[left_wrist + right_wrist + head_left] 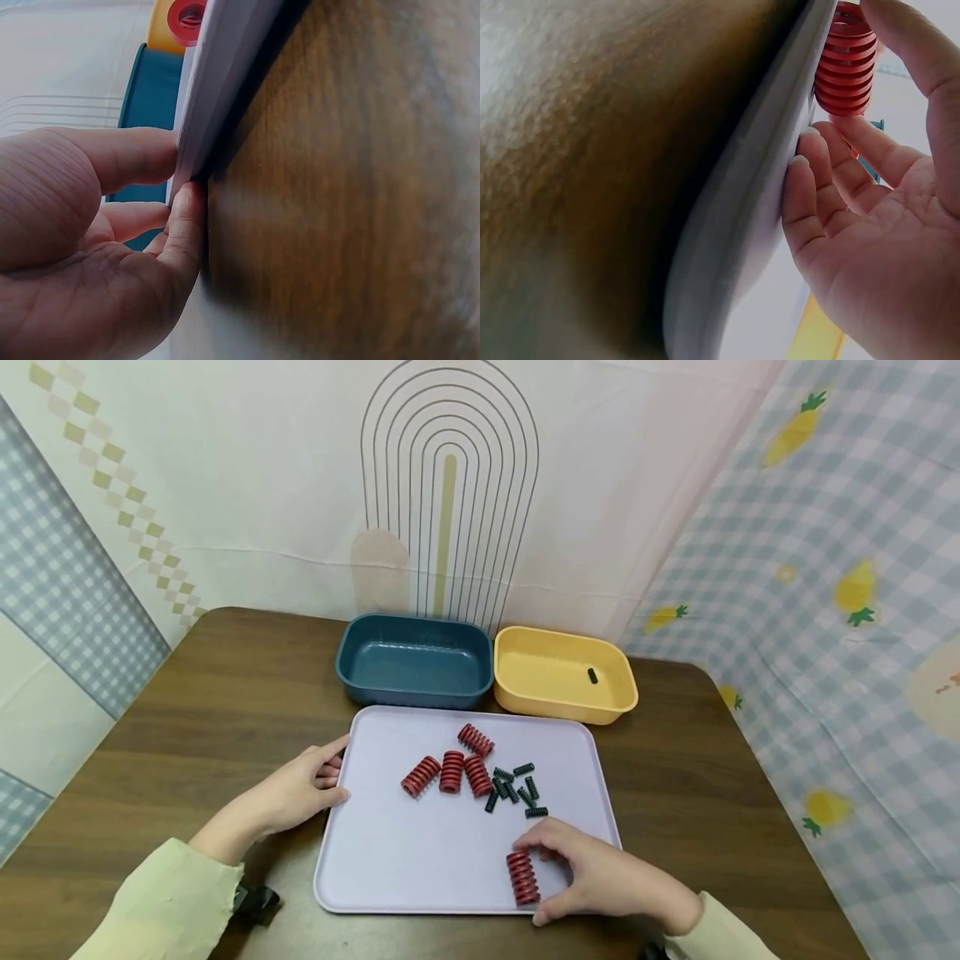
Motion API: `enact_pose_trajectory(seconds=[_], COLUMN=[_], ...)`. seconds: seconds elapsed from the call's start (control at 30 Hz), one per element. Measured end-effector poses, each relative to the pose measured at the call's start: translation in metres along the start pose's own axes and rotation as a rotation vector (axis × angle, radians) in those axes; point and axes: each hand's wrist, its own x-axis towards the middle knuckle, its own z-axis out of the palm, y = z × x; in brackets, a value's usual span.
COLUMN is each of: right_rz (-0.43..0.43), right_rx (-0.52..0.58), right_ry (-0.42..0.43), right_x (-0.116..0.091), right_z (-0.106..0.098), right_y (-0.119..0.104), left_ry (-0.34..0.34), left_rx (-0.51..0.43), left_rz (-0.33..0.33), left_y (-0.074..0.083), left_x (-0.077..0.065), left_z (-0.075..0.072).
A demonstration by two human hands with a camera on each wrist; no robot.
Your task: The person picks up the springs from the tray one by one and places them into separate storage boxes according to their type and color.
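Note:
A red coil spring point(522, 878) lies near the front right of a pale lilac tray point(420, 868). My right hand point(600, 870) holds this spring lengthwise, forefinger at its far end and thumb at its near end. In the right wrist view the spring point(847, 71) sits between thumb and forefinger, and the other fingertips touch the tray. With thumb and curled fingers, my left hand point(303, 785) grips the tray's left rim. Several more red springs point(452, 772) lie towards the tray's far side, beside a loose group of small dark green springs point(532, 787).
Behind the tray stand a dark blue bin point(416, 664) and, to its right, a yellow bin point(540, 689) with one small dark spring point(592, 676) inside. All rest on a brown wooden table point(247, 693). Patterned cloths point(285, 485) hang behind and at the sides.

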Motion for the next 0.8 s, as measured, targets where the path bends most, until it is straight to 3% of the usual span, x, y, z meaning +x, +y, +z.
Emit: enact_pose_trajectory(seconds=[0.4, 0.8], right_rz=[0.033, -0.004], right_rx=[-0.055, -0.125], right_ry=[-0.02, 0.1], right_x=[0.0033, 0.0045], right_z=[0.0035, 0.0091], right_y=[-0.0027, -0.0022], left_ry=[-0.005, 0.0], left_rx=[0.015, 0.015], left_rz=[-0.008, 0.005], left_y=[-0.0029, -0.0016], left_x=[-0.0005, 0.0006], left_z=[0.0, 0.0])
